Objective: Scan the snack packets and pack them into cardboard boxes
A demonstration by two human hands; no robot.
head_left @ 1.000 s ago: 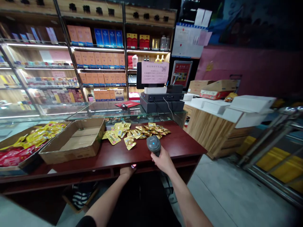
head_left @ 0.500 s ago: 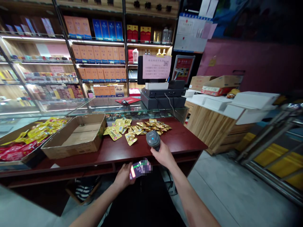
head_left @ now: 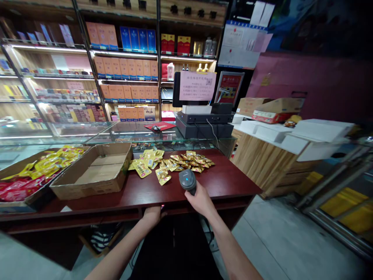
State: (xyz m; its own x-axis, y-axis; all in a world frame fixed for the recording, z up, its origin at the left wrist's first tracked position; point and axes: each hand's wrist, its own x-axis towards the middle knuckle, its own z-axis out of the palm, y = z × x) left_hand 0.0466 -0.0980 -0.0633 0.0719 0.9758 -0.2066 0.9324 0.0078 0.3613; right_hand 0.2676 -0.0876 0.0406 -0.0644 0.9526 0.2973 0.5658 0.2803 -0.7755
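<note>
My right hand (head_left: 201,203) is shut around the grip of a grey handheld barcode scanner (head_left: 188,181), whose head points up over the dark red wooden counter (head_left: 224,186). A spread of small yellow foil snack packets (head_left: 170,165) lies on the counter, beyond the scanner and apart from it. My left hand (head_left: 152,216) sits at the counter's front edge. It holds a phone (head_left: 162,207), nearly all hidden behind that edge, with only a small lit corner showing.
To the left on the counter stand a shallow cardboard box (head_left: 93,186) and a tray of yellow and red packets (head_left: 17,208). Behind them are a glass display case (head_left: 131,132), a till (head_left: 204,130) and lit shelves of boxed goods (head_left: 125,68). White boxes (head_left: 320,130) sit on a wooden cabinet at right.
My left hand has dropped from above the counter's edge, taking the phone mostly out of sight. The scanner in my right hand has barely moved, and the view has shifted slightly.
</note>
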